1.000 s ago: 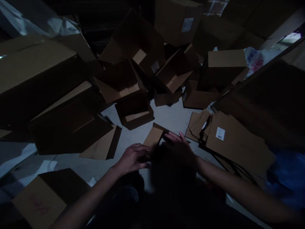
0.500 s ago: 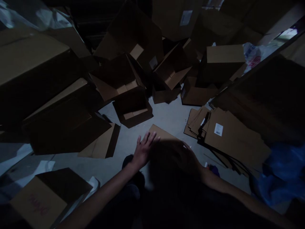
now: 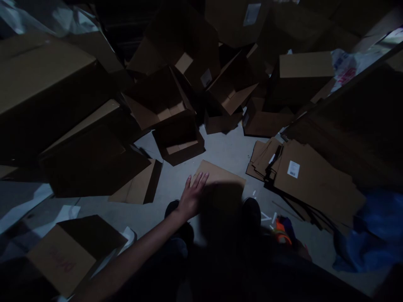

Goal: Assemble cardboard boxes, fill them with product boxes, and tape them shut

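My left hand [image 3: 192, 197] lies flat, fingers stretched, on the left part of a brown cardboard piece [image 3: 226, 178] between my shoes. Whether this is a flat sheet or the top of a closed box is hard to tell, since my shadow covers its near part. Low on the right, my right hand [image 3: 304, 251] is mostly in the dark beside an orange and purple object [image 3: 285, 231] on the floor, which looks like a tape dispenser. Its fingers are hidden, so a grip cannot be made out.
Open cardboard boxes [image 3: 181, 149] lie tipped about in front. To the right is a stack of flattened cardboard [image 3: 315, 180] with a white label, near blue plastic [image 3: 374, 235]. Larger boxes [image 3: 47, 71] stand left; a box with red writing [image 3: 63, 260] is near left.
My right hand has left the cardboard piece and moved right and back to the orange and purple object. My left hand stays on the cardboard. The view has shifted slightly.
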Demonstrator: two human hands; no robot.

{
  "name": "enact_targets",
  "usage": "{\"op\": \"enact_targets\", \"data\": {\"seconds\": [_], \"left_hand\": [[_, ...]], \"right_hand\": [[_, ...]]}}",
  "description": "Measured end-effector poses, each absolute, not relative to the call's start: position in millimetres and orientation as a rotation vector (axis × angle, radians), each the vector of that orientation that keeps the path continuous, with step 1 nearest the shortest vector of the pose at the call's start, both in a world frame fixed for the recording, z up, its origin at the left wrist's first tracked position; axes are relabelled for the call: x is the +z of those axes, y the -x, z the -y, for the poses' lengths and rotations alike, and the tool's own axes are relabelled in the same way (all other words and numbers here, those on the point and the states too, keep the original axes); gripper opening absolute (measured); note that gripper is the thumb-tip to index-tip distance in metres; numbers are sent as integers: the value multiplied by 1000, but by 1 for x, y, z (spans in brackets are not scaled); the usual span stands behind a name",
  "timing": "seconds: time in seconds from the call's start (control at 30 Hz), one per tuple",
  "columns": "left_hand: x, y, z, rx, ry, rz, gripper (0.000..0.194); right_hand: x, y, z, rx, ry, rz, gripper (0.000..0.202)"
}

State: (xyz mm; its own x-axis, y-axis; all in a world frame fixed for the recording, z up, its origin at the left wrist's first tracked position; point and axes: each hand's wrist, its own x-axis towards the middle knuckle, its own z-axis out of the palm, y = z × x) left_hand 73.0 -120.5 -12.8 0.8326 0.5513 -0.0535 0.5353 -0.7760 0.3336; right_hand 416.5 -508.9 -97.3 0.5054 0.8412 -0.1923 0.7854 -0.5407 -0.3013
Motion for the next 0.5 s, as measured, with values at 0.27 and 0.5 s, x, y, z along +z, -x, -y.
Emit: {"op": "enact_targets", "data": {"seconds": [0.27, 0.5], "left_hand": [[-14, -86, 131, 92, -2732, -873, 82], [-12, -83, 131, 61, -2688, -887, 83]], "right_hand": [[-53, -447, 423, 485, 2408, 755, 33], [23, -360, 271, 584, 1696, 1271, 67]]}}
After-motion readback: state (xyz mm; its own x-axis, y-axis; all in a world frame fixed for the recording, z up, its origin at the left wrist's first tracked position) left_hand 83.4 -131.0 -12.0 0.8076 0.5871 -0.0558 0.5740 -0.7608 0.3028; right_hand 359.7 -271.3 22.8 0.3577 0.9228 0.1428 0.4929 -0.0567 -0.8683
